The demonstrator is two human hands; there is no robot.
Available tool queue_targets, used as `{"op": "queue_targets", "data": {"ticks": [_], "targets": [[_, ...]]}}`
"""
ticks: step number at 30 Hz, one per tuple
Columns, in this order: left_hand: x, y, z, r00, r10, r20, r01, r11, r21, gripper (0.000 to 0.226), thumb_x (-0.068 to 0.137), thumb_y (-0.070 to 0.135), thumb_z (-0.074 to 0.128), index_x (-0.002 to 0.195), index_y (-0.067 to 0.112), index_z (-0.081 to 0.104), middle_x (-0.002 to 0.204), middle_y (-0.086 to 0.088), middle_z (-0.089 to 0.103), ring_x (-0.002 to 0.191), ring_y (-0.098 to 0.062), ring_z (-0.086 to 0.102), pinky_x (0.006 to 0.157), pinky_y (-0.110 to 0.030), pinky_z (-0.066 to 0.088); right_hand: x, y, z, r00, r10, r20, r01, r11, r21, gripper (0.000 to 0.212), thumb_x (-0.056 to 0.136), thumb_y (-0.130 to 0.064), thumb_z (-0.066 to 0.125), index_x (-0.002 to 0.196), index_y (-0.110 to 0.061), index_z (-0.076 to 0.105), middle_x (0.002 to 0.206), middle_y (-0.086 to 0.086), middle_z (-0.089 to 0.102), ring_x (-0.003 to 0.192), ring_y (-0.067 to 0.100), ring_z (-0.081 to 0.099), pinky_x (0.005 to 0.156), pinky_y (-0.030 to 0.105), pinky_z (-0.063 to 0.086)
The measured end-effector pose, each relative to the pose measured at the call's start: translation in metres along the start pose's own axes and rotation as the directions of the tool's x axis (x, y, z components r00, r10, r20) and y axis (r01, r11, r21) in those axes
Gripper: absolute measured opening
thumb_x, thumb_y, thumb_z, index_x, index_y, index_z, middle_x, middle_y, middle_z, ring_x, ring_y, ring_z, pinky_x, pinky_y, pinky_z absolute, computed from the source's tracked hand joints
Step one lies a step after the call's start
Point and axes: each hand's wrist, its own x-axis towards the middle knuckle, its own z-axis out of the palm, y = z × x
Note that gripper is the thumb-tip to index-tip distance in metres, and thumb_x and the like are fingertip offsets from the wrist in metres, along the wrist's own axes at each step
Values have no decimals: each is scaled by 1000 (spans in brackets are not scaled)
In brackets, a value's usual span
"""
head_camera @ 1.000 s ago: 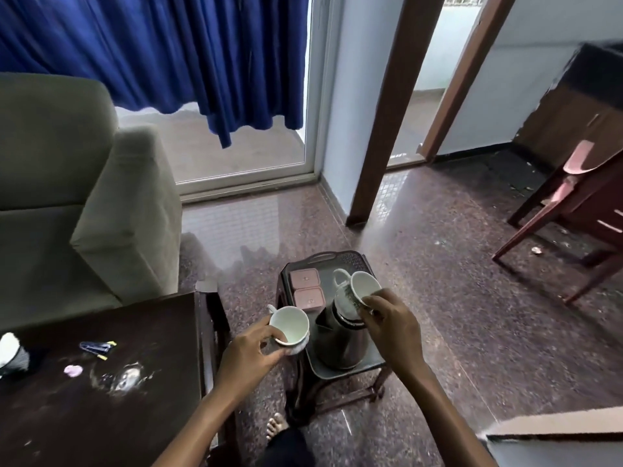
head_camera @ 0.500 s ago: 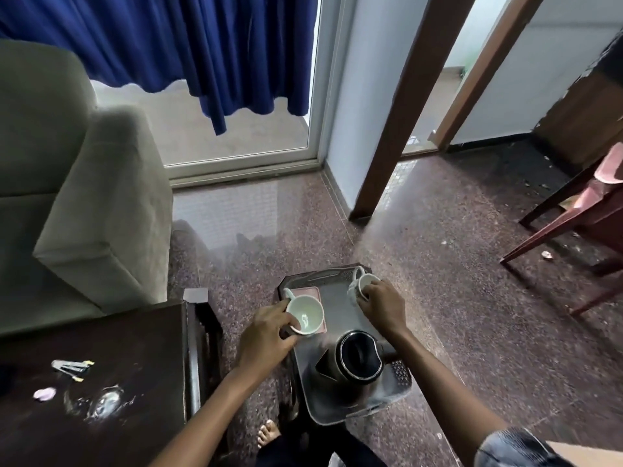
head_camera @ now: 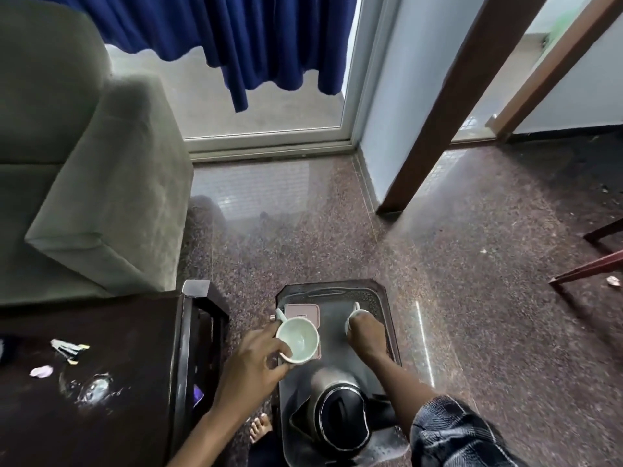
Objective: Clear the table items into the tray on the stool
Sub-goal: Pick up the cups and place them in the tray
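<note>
A dark tray (head_camera: 381, 298) rests on a stool, below centre. My left hand (head_camera: 251, 364) grips a white cup (head_camera: 298, 338) by its rim, held over the tray's left side above a pink box (head_camera: 303, 313). My right hand (head_camera: 365, 335) is closed over a second white cup (head_camera: 352, 318) low on the tray's right side; only its handle and rim edge show. A steel flask with a black lid (head_camera: 340, 411) stands at the tray's near end.
The dark wooden table (head_camera: 101, 382) at left holds a small packet (head_camera: 69, 348), a pink scrap (head_camera: 41, 371) and a wet patch. A grey sofa (head_camera: 84, 180) stands behind it. Red chair legs (head_camera: 586, 267) are at far right. My bare foot (head_camera: 259, 429) is beside the stool.
The view tilted down and closer. My right hand lowered its cup onto the tray's right side. My left hand moved its cup further over the tray, above the pink box.
</note>
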Motion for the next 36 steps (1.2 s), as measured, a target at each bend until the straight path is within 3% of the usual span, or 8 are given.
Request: {"op": "queue_targets", "data": {"ticks": [5, 8, 13, 17, 20, 23, 25, 36], "targets": [[2, -3, 3, 998, -58, -2, 58, 998, 7, 38, 63, 13, 80, 84, 32, 55, 106, 27, 58, 98, 1, 51, 76, -27, 51, 18, 3, 12, 999, 39, 26, -40, 998, 57, 20, 90, -6, 39, 87, -5, 58, 92, 13, 63, 86, 34, 63, 68, 38, 49], [1, -2, 5, 998, -64, -4, 64, 998, 18, 37, 62, 11, 81, 81, 30, 57, 121, 23, 45, 96, 1, 52, 73, -31, 53, 23, 6, 17, 992, 94, 86, -104, 986, 129, 24, 91, -8, 39, 99, -6, 61, 104, 11, 60, 100, 30, 56, 74, 32, 39], [0, -1, 10, 998, -68, -5, 68, 997, 37, 40, 60, 10, 83, 81, 31, 57, 115, 26, 51, 96, 0, 54, 72, -32, 53, 19, 3, 10, 997, 73, 28, -74, 996, 45, 18, 90, -10, 46, 95, -2, 62, 101, 13, 63, 90, 31, 62, 62, 34, 43], [2, -1, 14, 997, -71, 15, 70, 995, 69, 27, 62, 15, 83, 74, 30, 63, 112, 23, 59, 99, -13, 60, 73, -33, 54, 5, -4, -25, 993, 121, 11, -121, 970, 212, 18, 85, -23, 59, 91, -7, 63, 96, 11, 61, 87, 30, 62, 65, 33, 42], [9, 1, 20, 998, -55, 34, 52, 993, 105, 17, 64, 17, 82, 75, 19, 69, 117, 12, 64, 102, -11, 57, 75, -32, 54, -15, -14, -54, 980, 102, 173, -188, 770, 610, 24, 85, -17, 60, 63, -9, 60, 66, 10, 62, 59, 24, 59, 54, 34, 46], [17, 5, 27, 997, -8, 83, -6, 987, 162, 17, 63, 14, 81, 75, 17, 68, 123, 6, 64, 102, -19, 62, 68, -35, 59, -45, -26, -78, 938, -54, 343, -289, 422, 859, 18, 88, -12, 59, 72, -9, 67, 61, 4, 64, 50, 14, 59, 49, 25, 51], [20, 8, 32, 992, 54, 117, -77, 976, 204, 18, 63, 15, 81, 75, 18, 68, 123, 5, 64, 100, -21, 63, 65, -36, 59, -58, -28, -87, 946, -62, 318, -271, 385, 882, 14, 86, -3, 59, 80, -9, 70, 60, 4, 67, 52, 14, 62, 51, 22, 54], [29, 17, 47, 971, 108, 212, -156, 962, 224, 17, 74, 15, 73, 89, 17, 67, 132, 4, 58, 102, -21, 64, 69, -37, 59, -50, -21, -87, 973, 24, 230, -187, 666, 723, 10, 75, 7, 64, 80, 1, 71, 55, 0, 63, 43, 8, 60, 51, 27, 57]]}}
